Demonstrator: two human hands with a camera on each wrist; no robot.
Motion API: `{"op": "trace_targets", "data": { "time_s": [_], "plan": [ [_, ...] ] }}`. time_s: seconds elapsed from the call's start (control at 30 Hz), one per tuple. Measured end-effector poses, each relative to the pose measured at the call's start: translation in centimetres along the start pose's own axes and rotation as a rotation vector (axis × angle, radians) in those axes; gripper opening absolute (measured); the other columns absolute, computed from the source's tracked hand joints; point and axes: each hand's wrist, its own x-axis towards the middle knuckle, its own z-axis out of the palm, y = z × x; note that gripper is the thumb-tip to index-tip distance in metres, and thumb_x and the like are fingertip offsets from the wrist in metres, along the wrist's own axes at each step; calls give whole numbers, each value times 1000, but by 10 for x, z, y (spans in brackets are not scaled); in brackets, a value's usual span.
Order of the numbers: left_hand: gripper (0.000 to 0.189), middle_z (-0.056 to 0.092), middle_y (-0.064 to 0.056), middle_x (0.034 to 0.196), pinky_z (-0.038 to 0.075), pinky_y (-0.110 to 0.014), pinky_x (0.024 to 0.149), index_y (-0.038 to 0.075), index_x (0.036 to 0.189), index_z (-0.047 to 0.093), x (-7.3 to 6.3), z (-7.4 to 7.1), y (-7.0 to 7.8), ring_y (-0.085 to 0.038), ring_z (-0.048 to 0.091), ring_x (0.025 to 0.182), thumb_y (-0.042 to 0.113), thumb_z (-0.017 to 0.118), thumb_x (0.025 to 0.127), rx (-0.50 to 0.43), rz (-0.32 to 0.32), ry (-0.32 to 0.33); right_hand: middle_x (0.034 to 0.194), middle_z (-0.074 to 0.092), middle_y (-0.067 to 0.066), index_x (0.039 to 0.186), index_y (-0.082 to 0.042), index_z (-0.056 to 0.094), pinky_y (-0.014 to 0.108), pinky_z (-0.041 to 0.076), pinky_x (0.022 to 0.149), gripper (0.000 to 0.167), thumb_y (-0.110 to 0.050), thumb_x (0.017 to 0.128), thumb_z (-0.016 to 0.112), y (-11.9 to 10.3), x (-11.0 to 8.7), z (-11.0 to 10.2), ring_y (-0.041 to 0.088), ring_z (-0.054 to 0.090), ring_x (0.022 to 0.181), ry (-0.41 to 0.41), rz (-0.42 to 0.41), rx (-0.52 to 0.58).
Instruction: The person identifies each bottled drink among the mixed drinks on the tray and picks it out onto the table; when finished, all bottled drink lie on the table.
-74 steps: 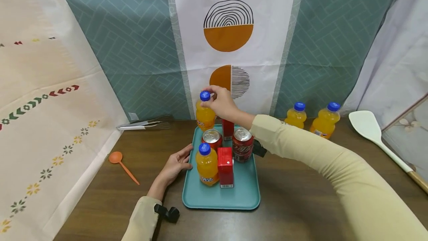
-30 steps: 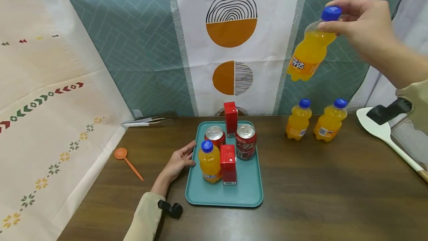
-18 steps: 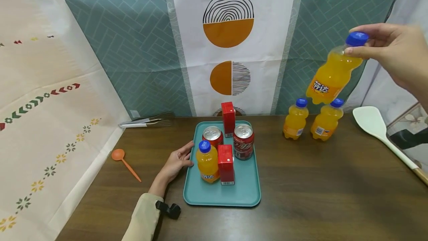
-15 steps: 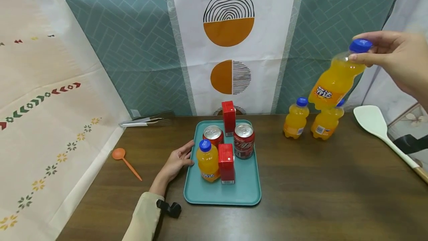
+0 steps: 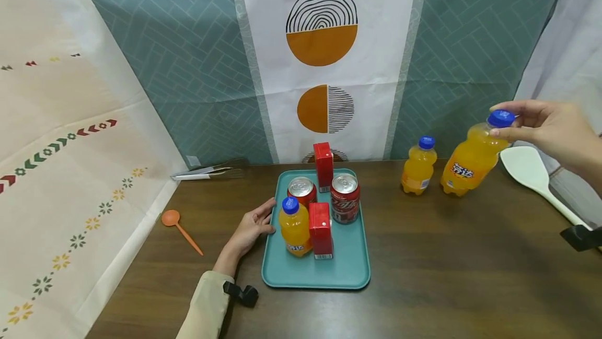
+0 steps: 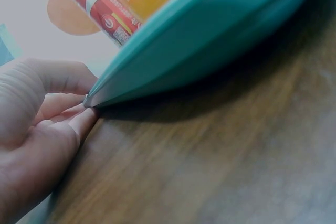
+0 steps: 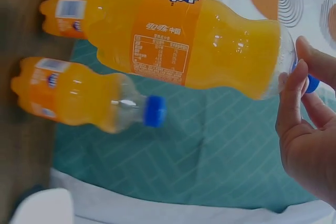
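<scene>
My right hand [image 5: 550, 127] pinches a bottle of orange soda [image 5: 470, 164] around the neck, just under its blue cap. The bottle leans, its base low over the table at the right. A matching bottle [image 5: 417, 166] stands just left of it; in the right wrist view another bottle [image 7: 63, 11] is partly hidden behind the held one. My left hand [image 5: 249, 230] pinches the left rim of a teal tray [image 5: 348, 276], fingers and thumb at its edge [image 6: 105, 85]. The tray bears an orange soda bottle [image 5: 295, 232], two soda cans [image 5: 345, 203] and two red cartons [image 5: 321, 234].
A white spatula [image 5: 524, 166] with a wooden handle leans at the right. An orange spoon [image 5: 171, 218] lies left of the tray, and a metal utensil [image 5: 207, 173] lies at the back left. A patterned cloth wall [image 5: 324, 114] rises behind the table.
My right hand has carried the bottle from the tray's back left over to the right and lowered it beside the other bottles, overlapping one. My left hand has stayed at the tray's rim.
</scene>
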Motion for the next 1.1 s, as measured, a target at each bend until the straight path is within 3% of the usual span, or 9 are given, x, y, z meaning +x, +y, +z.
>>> {"op": "trace_targets", "data": {
  "time_s": [0.17,0.3,0.5,0.77,1.1],
  "plan": [
    [76,21,-16,163,30,-30,112,-4,151,29,0,2,0,-29,22,150,-17,57,81,-5,-11,9,69,61,-17,103,-42,62,2,46,62,26,-27,86,73,24,-10,11,-1,55,70,-19,43,-78],
    [76,20,-16,163,31,-29,112,-4,151,28,0,3,-1,-29,22,150,-17,57,82,-7,-22,-3,70,59,-20,100,-45,58,8,41,61,24,-36,85,73,40,-18,18,-2,50,73,-30,87,-158],
    [77,20,-16,163,31,-29,112,-3,151,27,0,2,-1,-29,21,150,-17,57,81,-5,-13,-2,70,61,-23,99,-44,57,10,41,58,24,-31,86,73,57,-24,22,-3,53,69,-68,96,-127],
    [78,21,-17,163,31,-29,112,-4,151,27,-2,1,3,-30,21,150,-17,57,81,-5,-11,8,69,64,-18,104,-37,60,18,51,56,23,-29,86,73,77,-27,31,1,57,66,-87,93,-112],
    [78,20,-16,163,29,-30,114,-5,151,28,-1,1,2,-29,21,150,-19,56,79,-11,-3,16,85,50,-30,115,-25,61,15,51,58,31,-34,87,71,87,-29,30,-6,54,70,-52,83,-155]
  ]
}}
